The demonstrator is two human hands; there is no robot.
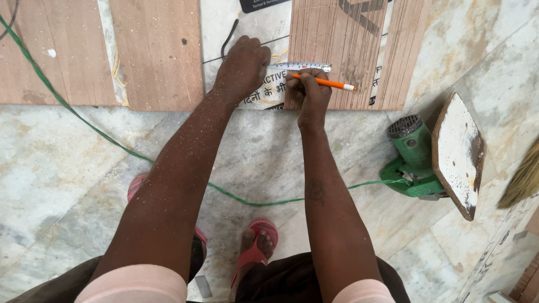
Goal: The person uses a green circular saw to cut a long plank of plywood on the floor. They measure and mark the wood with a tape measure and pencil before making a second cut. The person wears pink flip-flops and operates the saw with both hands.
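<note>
green twisted cord (67,109): runs from the upper left corner diagonally down across the marble floor (50,185), passes under both forearms, ends at the green power tool on the right.

plywood panel, left (84,50): brown, flat on the floor along the top edge, split by a pale seam with yellow fibres.

pink sandals (255,252): on the person's feet at the bottom centre, one largely hidden under the left arm.

left hand (242,67): knuckles up, fingers curled and pressed down on the near end of the measuring tape; dusted with sawdust. it covers the tape's end, so whether it pinches the tape or only pins it flat cannot be told.

measuring tape (300,67): pale blade, lying level across the gap between the two panels and onto the right panel, between the two hands.

right hand (311,92): fingers closed around the orange pencil in a writing grip, just below the tape and touching it.

orange pencil (328,83): white-tipped end pointing right, the other end at the tape's lower edge on the panel.

plywood panel, right (348,56): brown, streaked grain, dark printed marks, under the tape and pencil.

green power tool (412,157): lying on the floor, well apart from the hands.

wooden board (457,154): white-faced, speckled, tilted on edge against the tool.

broom bristles (525,179): at the right edge.
</note>
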